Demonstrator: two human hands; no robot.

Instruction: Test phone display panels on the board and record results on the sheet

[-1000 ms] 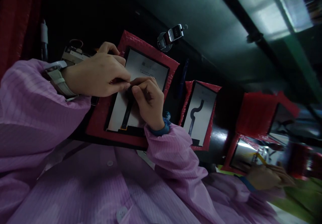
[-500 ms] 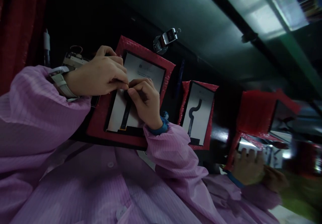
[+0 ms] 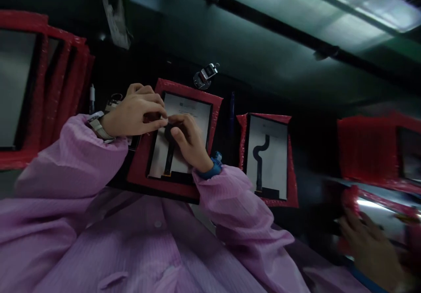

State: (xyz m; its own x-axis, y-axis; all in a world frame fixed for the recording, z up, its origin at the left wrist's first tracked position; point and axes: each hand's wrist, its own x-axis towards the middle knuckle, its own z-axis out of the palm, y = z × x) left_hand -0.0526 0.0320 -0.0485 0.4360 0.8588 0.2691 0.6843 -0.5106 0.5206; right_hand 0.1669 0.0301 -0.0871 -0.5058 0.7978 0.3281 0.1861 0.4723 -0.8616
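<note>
A display panel (image 3: pixel 194 108) with a pale back lies on a red bubble-wrap pouch (image 3: pixel 140 170) before me. From its lower edge a dark flex cable (image 3: pixel 169 159) runs upward, its top end hidden by my fingers. My left hand (image 3: pixel 134 111) is closed in a pinch of thumb and index finger at that upper end; what is between the tips is too small to name. Meeting it there, my right hand (image 3: pixel 192 146) has its bent fingers and thumb closed around the top of the cable.
Right of me, a second panel (image 3: pixel 274 152) with a curved cable lies on red wrap. A tally counter (image 3: pixel 205 76), a blue pen (image 3: pixel 232 108) and a marker (image 3: pixel 92 98) are near. Stacked wrapped panels (image 3: pixel 16 91) stand left. A co-worker's hand (image 3: pixel 371 244) shows at right.
The view has swung, bringing the stack at left into sight. Both hands stay together over the cable's top. My right thumb sits slightly farther from the left fingertips. The co-worker's hand now touches red wrap.
</note>
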